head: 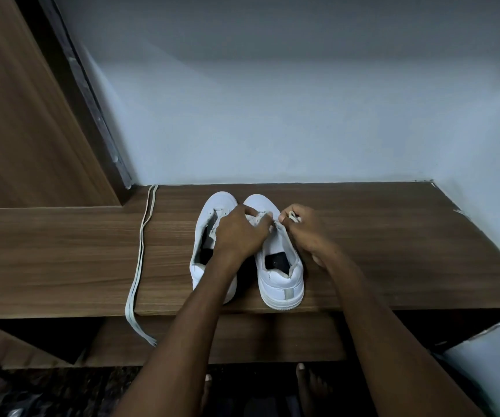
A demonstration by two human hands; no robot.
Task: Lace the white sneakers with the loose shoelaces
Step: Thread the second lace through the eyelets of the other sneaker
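Two white sneakers are set side by side, toes toward the wall, on a wooden shelf [363, 251]. The right sneaker [281, 281] is worked at its eyelets: its tongue is gripped by the curled fingers of the left hand [239, 233], whose forearm hides much of the left sneaker [209, 236]. A shoelace [295, 218] is pinched by the right hand [306, 233] at 3 o'clock. A second shoelace [140, 254] is draped over the shelf edge at 9 o'clock

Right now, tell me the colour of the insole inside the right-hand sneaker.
Black, against the white sneaker; the insole shows best in the head view.
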